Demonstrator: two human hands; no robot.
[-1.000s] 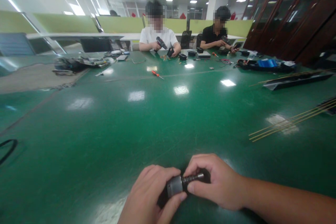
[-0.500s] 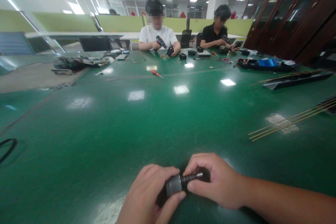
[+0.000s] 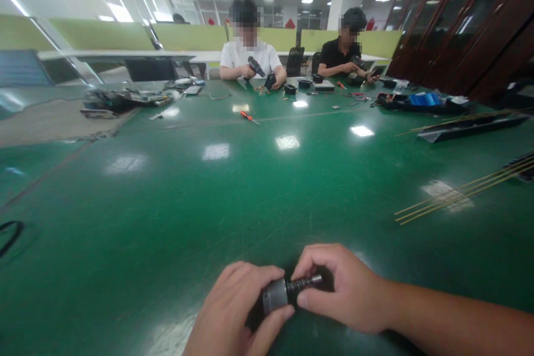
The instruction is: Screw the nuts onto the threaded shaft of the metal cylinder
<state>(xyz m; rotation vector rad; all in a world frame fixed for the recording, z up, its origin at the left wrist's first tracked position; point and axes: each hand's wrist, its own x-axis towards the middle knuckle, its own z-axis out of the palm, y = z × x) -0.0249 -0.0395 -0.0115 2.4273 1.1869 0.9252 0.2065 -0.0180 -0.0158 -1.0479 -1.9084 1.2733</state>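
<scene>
Near the bottom middle, low over the green table, a dark grey metal cylinder (image 3: 275, 296) lies tilted between my hands. A thin shaft (image 3: 303, 283) with what looks like a coiled spring around it sticks out of its right end. My left hand (image 3: 237, 306) is closed around the cylinder, fingers along the top and thumb below. Thumb and forefinger of my right hand (image 3: 340, 289) close about the shaft from both sides. The shaft's bright tip points right, towards my right palm. The cylinder's left end is partly hidden by my left hand.
Across the table (image 3: 208, 194) sit two people holding power drills. A red screwdriver (image 3: 249, 117) lies at mid-table. Thin yellow rods (image 3: 463, 189) and a black tray (image 3: 471, 128) are on the right. Scrap parts (image 3: 125, 97) lie far left, a black loop (image 3: 11, 236) nearer.
Both hands keep their hold on the metal cylinder and shaft almost unchanged. The cylinder seems turned very slightly. The view has shifted a little.
</scene>
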